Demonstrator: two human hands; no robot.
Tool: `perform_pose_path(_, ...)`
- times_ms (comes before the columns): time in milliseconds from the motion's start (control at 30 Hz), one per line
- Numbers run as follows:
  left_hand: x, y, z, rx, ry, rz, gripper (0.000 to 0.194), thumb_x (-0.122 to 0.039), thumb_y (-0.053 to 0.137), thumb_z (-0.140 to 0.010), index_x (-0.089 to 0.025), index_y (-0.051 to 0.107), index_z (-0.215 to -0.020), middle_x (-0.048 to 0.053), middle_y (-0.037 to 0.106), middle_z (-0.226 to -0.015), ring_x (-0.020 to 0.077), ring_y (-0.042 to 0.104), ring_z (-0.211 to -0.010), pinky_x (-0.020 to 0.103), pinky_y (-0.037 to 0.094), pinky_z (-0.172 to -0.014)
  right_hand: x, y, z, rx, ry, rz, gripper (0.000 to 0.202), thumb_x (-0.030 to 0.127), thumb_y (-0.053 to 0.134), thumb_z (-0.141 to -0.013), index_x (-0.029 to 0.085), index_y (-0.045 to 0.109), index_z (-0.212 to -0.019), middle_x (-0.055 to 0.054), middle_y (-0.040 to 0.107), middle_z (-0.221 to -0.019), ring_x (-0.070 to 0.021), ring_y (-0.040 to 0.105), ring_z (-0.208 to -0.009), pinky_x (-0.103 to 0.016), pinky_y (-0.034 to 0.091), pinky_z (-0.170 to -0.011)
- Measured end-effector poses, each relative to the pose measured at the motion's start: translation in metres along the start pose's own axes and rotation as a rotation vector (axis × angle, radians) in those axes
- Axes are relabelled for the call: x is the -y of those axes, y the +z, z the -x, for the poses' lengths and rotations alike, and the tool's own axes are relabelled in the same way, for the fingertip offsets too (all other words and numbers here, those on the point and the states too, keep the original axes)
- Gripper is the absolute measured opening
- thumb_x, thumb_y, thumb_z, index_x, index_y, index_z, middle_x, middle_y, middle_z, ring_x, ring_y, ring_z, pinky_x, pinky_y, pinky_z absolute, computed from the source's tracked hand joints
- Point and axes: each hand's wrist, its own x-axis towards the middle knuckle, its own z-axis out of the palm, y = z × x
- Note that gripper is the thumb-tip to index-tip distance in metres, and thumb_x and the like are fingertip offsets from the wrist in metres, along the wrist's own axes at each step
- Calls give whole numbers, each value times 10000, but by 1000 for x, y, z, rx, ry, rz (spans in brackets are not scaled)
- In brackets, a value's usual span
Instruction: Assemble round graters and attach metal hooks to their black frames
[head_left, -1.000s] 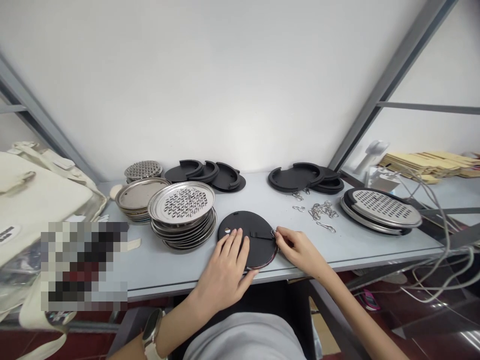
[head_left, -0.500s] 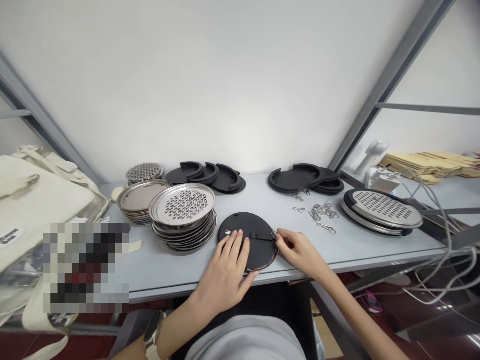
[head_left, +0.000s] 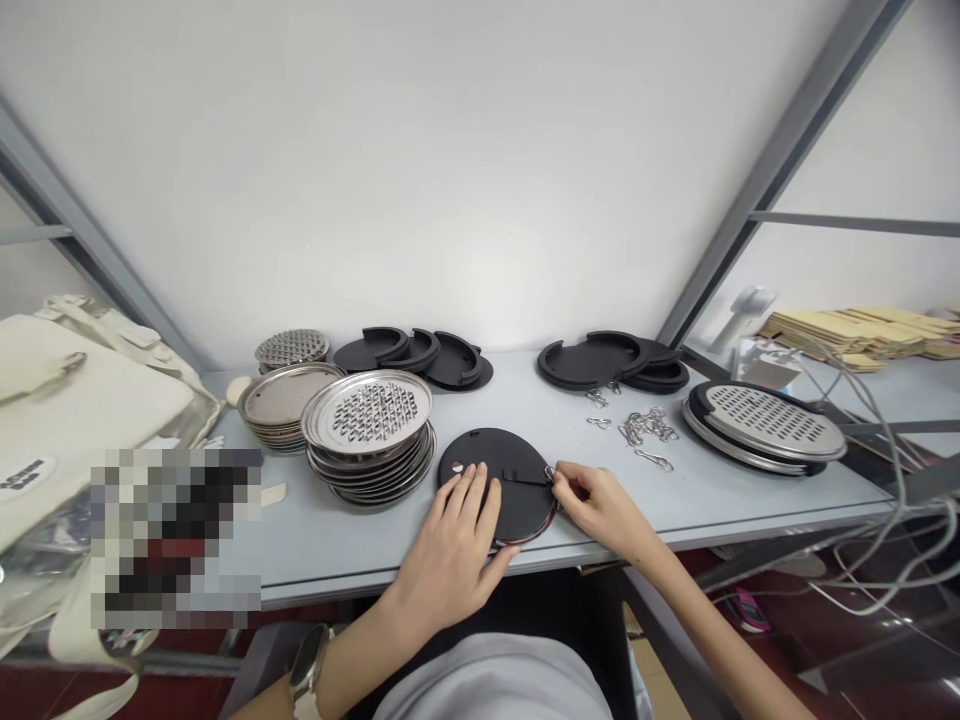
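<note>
Best, judging by the setup: left hand [head_left: 450, 545] stays flat, pinning the black disc [head_left: 499, 480] at frame centre on the table [head_left: 337, 530], while right hand [head_left: 596, 505] pinches a small clip [head_left: 550, 473] at its right rim, working gently.

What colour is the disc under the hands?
Black disc, with a reddish edge at its near rim; the head view shows it.

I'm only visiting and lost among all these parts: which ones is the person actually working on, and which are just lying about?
In hand:
left hand flat on the black disc
right hand pinching a small metal clip at the disc's edge

Lying about:
loose clips
stacked metal grater plates
black covers
cream bag
</note>
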Motion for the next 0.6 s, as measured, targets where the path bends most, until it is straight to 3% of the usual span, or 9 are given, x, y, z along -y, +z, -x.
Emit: perform_pose_path(600, 0, 1, 1, -20, 1, -9, 603, -467, 385, -954, -53, 375, -1393, 206, 345, -1464, 326, 330, -1351, 443, 289, -1076, -2, 0, 1, -13, -13, -3, 310, 278, 398, -875, 208, 272, -600, 66, 290, -518, -89, 310, -487, -229, 244, -504)
